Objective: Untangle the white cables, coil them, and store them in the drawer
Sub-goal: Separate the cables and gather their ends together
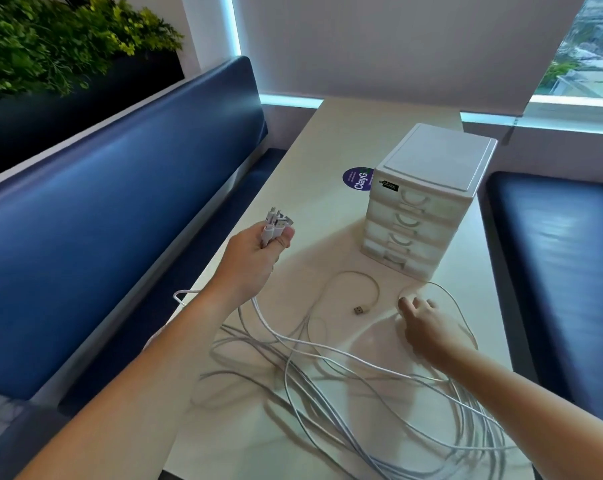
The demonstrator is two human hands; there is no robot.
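While the left hand is clamping a bundle of plug ends with fingers and thumb curled tight round them, the plugs are sticking up out of the fist, moulded white plastic with metal tips. Their leads are trailing down under the wrist onto the table, which is showing a smooth, matte cream top.

The white cables are lying there as thin, round, glossy strands, looping over each other in a loose tangle across the near half. One free end is curling in an arc, its USB plug lying flat between the two hands.

The right hand is reaching palm-down, fingertips touching the tabletop at a thin loop. Its thumb is hiding underneath, so I cannot tell whether it is pinching the strand.

The drawer unit is standing just beyond that loop: a boxy white plastic frame with four translucent fronts, arched handles, all pushed in. A round purple sticker is sitting beside it. Padded blue benches are flanking the table.
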